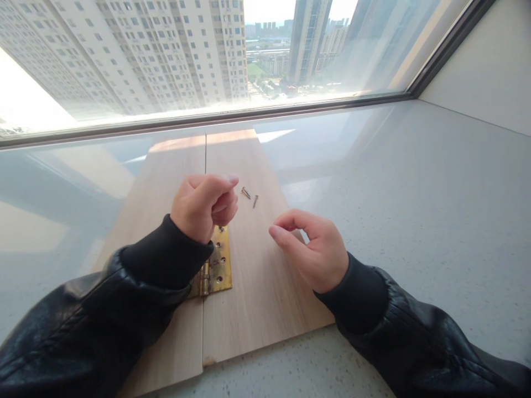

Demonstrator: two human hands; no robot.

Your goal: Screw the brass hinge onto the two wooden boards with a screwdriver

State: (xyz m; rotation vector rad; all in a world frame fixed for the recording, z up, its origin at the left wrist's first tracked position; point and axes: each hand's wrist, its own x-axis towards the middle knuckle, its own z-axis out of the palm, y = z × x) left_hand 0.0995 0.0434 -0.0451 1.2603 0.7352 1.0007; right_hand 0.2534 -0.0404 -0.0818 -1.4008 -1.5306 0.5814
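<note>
My left hand [205,204] is closed in a fist above the seam between two pale wooden boards, its thumb pressed along the bent fingers. Whatever it may hold is hidden. Below it, a brass hinge [219,271] with screw holes lies across the seam, partly covered by my left hand and sleeve. Off to the right, my right hand [313,249] is curled over the edge of the right board [257,298], thumb and forefinger brought together; nothing shows clearly between them. Small screws [245,193] lie on the right board, between and beyond my hands, with another screw [255,201] beside them.
The left board [166,166] lies along the right one, with a narrow gap between them. Both rest on a white speckled sill [415,221]. Behind stands a window with a dark frame [332,101], and a white wall [481,72] rises at the right.
</note>
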